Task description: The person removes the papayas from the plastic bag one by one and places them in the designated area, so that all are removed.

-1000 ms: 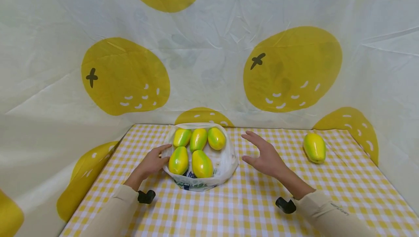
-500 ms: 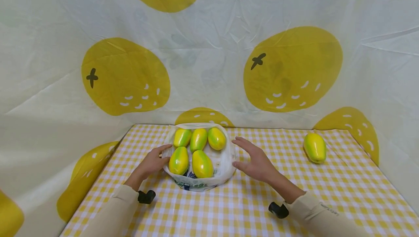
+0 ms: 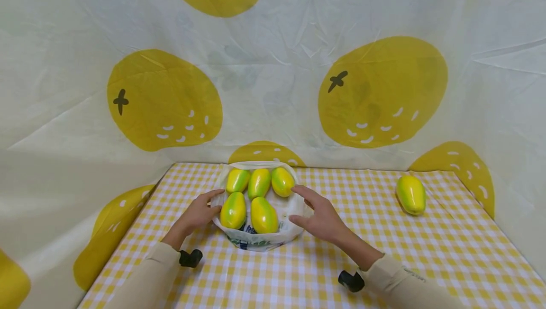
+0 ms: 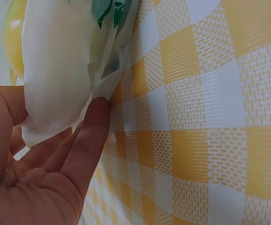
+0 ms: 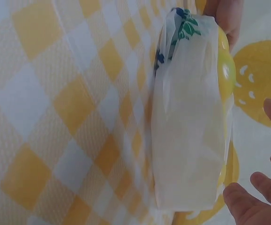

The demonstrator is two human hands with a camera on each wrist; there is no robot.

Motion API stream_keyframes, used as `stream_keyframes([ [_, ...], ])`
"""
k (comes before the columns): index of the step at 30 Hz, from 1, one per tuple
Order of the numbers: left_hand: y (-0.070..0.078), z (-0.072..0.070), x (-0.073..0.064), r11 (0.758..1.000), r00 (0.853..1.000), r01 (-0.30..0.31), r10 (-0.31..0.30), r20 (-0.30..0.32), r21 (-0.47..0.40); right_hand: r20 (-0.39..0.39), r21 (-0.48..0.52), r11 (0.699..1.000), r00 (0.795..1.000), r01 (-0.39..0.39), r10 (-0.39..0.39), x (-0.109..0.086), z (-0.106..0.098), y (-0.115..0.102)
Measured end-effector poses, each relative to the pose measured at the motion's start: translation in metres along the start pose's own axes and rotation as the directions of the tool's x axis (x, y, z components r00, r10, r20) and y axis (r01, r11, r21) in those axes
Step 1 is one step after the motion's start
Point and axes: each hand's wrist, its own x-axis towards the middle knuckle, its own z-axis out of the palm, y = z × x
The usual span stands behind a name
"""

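Note:
A white plastic bag (image 3: 291, 214) with green print stands with its mouth rolled wide, holding several yellow-green papayas (image 3: 264, 215). At its left rim, my left hand (image 3: 199, 210) has the bag's edge between thumb and fingers. The left wrist view shows the fingers (image 4: 91, 136) along the outside of the wall, the thumb partly hidden behind the rim. My right hand (image 3: 322, 214) reaches over the right rim, fingers spread, index fingertip right by the back-right papaya. In the right wrist view its fingertips (image 5: 236, 194) hold nothing. Another papaya (image 3: 411, 195) lies alone on the right.
A yellow-and-white checked cloth (image 3: 298, 280) covers the table. Behind it hangs a pale curtain (image 3: 273, 86) printed with large yellow fruits, meeting the table's back edge. Black camera mounts (image 3: 190, 258) sit at both wrists.
My right hand has moved left, from beside the bag to over its right rim, and the bag's right side now sits slightly further in. The left hand has stayed in place.

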Motion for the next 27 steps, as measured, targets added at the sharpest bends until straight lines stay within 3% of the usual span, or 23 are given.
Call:
stream_keyframes([
  [16, 0.001, -0.001, -0.002, 1.0, 1.0, -0.01, 0.01, 0.001, 0.007, 0.002, 0.116, 0.99, 0.997, -0.081, 0.082, 0.013, 0.042, -0.014],
  [22, 0.0, -0.002, -0.001, 1.0, 1.0, -0.015, 0.015, 0.0, 0.018, 0.002, 0.094, 0.991, 0.995, -0.095, 0.095, 0.018, 0.058, -0.019],
  [27, -0.001, -0.002, 0.0, 0.999, 1.0, -0.027, 0.027, 0.004, 0.019, -0.019, 0.02, 0.996, 0.996, -0.086, 0.086, 0.021, 0.069, -0.02],
])
